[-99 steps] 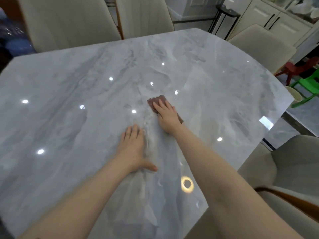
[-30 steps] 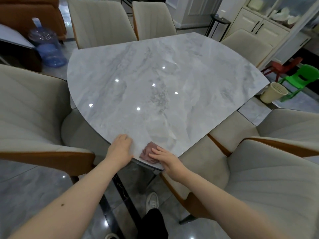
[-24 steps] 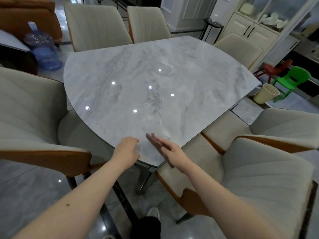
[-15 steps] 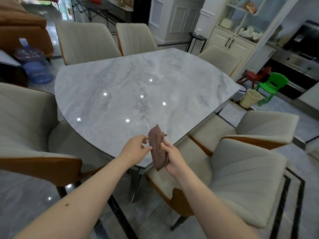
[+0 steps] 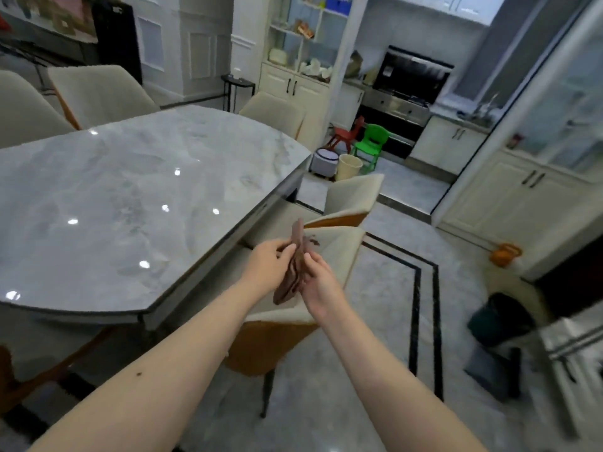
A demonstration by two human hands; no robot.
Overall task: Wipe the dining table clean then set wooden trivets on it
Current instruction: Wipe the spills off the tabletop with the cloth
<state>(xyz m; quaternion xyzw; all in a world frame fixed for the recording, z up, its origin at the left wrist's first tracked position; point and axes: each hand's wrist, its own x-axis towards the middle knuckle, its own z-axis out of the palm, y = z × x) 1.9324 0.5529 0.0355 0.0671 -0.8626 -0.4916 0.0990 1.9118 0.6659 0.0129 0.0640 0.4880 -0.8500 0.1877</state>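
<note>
No brand, label or writing can be read anywhere in view

The cloth (image 5: 295, 265) is a brown rag, bunched and folded lengthwise. Its long axis runs near upright, one end pointing up past the fingertips and the other hanging down below the palms. It is held in the air off the near right edge of the bench (image 5: 130, 203), not touching the bench top, and over the seat of the nearest chair (image 5: 329, 256)

The left hand (image 5: 267, 264) has its fingers curled onto the left side of the cloth, pinching it. The right hand (image 5: 318, 282) holds the cloth from the right, thumb and fingers bent against it. Both hands are close together with only the cloth between them

The bench has a grey marble-patterned top with ceiling lights reflected in it; nothing lies on the part that shows. Cream chairs with orange-brown backs stand round it, two on the near right side directly under and beyond the hands

Further right on the floor: a cream bin (image 5: 348, 166) beside a small white stool, a green child's chair (image 5: 370, 143) and a red one behind them. A dark oven (image 5: 408, 83) stands in the kitchen beyond, with white cabinets to the right. An orange object (image 5: 504, 254) lies by the cabinet base; its kind cannot be told
</note>
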